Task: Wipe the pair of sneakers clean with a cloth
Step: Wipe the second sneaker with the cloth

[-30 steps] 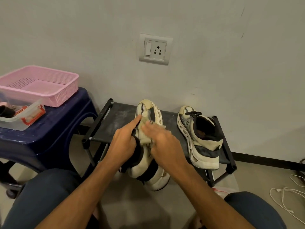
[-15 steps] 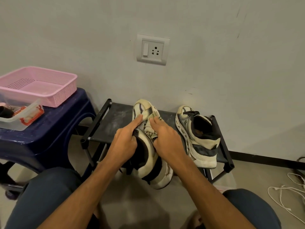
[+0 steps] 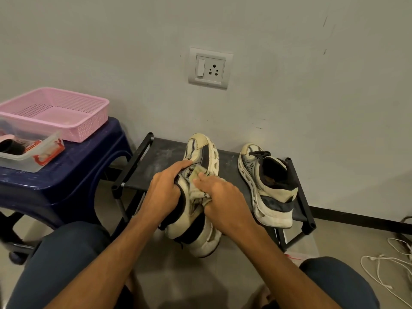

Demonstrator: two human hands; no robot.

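A cream and black sneaker [image 3: 201, 152] is tilted on its side in front of me, toe toward the wall. My left hand [image 3: 163, 192] grips it at the opening, fingers curled round the collar. My right hand [image 3: 223, 197] holds a small pale cloth [image 3: 199, 175] bunched against the sneaker's side, fingers pressing it on. The second sneaker [image 3: 267, 186] stands upright on the black shoe rack [image 3: 156, 157], to the right, untouched.
A dark blue plastic stool [image 3: 73, 172] at the left carries a pink basket [image 3: 66, 112] and a clear box with red clips [image 3: 33, 155]. White cables [image 3: 383, 270] lie on the floor at the right. A wall socket [image 3: 210, 68] is above the rack.
My right hand and the cloth slid up toward the toe, then back down along the sneaker's side. My left hand kept its hold on the shoe.
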